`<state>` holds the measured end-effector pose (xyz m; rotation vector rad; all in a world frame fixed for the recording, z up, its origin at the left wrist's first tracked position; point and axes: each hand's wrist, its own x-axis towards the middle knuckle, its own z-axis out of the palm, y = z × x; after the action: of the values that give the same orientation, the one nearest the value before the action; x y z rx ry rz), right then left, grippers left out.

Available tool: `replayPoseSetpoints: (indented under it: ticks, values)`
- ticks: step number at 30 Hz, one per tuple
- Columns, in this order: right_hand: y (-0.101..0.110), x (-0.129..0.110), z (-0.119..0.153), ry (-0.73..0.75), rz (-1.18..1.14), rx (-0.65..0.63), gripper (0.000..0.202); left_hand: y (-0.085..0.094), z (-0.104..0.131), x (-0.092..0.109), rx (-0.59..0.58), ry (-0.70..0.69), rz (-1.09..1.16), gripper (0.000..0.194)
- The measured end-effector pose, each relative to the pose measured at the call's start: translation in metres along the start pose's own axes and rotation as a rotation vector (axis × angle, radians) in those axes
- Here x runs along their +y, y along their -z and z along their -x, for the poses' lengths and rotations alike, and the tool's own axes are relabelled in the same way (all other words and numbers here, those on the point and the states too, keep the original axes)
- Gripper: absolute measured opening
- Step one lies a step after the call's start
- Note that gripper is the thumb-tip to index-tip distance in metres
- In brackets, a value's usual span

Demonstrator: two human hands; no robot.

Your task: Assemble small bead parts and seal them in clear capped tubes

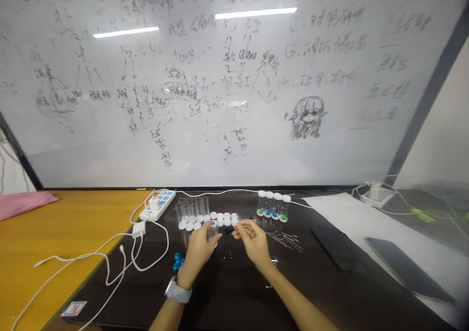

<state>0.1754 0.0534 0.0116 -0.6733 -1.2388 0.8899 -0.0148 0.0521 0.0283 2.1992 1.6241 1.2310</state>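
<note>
My left hand [200, 247], with a watch on its wrist, is closed round a clear tube [212, 231] that stands at the near side of the white caps. My right hand [254, 243] has its thumb and forefinger pinched together just right of the tube. What they hold, if anything, is too small to make out. Several white caps [223, 218] lie in rows behind my hands. Clear open tubes with white bases [192, 210] stand to their left. A small black piece [229, 230] lies between my hands.
Capped tubes with green and blue balls inside [273, 207] stand at the back right, near thin wire-like sticks [287, 240]. Shiny blue balls [178, 261] lie left of my left wrist. White cables [110, 257], a power strip [159, 205] and a dark phone-like slab [406, 267] flank the work area.
</note>
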Motion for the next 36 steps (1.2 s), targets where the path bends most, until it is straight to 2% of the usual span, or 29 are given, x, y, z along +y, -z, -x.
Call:
replayPoseSetpoints:
  ticks: [1, 3, 7, 13, 16, 21, 27, 31, 33, 36]
  values:
    - [0.001, -0.001, 0.0, 0.005, -0.008, 0.008, 0.027, -0.004, 0.003, -0.003, -0.016, -0.018, -0.005, 0.026]
    - [0.002, -0.002, -0.001, 0.013, -0.021, 0.021, 0.026, -0.01, 0.01, -0.006, 0.039, -0.073, -0.012, 0.026]
    - [0.001, 0.0, 0.0, 0.022, -0.01, -0.002, 0.026, -0.012, 0.023, -0.003, 0.093, -0.19, -0.012, 0.026]
    - [0.0, 0.007, 0.003, -0.008, 0.095, -0.019, 0.033, -0.01, 0.029, -0.006, 0.103, -0.144, -0.058, 0.027]
    - [0.003, 0.006, 0.004, 0.024, 0.203, -0.058, 0.028, -0.012, 0.028, -0.012, 0.136, -0.153, -0.072, 0.029]
    - [0.009, 0.002, 0.002, 0.105, 0.349, -0.193, 0.029, -0.016, 0.025, -0.02, 0.139, -0.149, -0.052, 0.029]
    - [0.02, -0.001, -0.001, 0.027, 0.394, -0.413, 0.023, -0.019, 0.027, -0.026, 0.106, -0.147, -0.041, 0.032]
    - [0.025, -0.007, -0.002, 0.065, 0.434, -0.529, 0.019, -0.018, 0.028, -0.027, 0.07, -0.157, -0.013, 0.031]
    - [0.024, -0.008, -0.002, 0.096, 0.434, -0.501, 0.021, -0.018, 0.028, -0.026, 0.06, -0.16, 0.002, 0.031]
    - [0.021, -0.008, -0.002, 0.089, 0.416, -0.382, 0.025, -0.017, 0.027, -0.025, 0.065, -0.158, 0.021, 0.031]
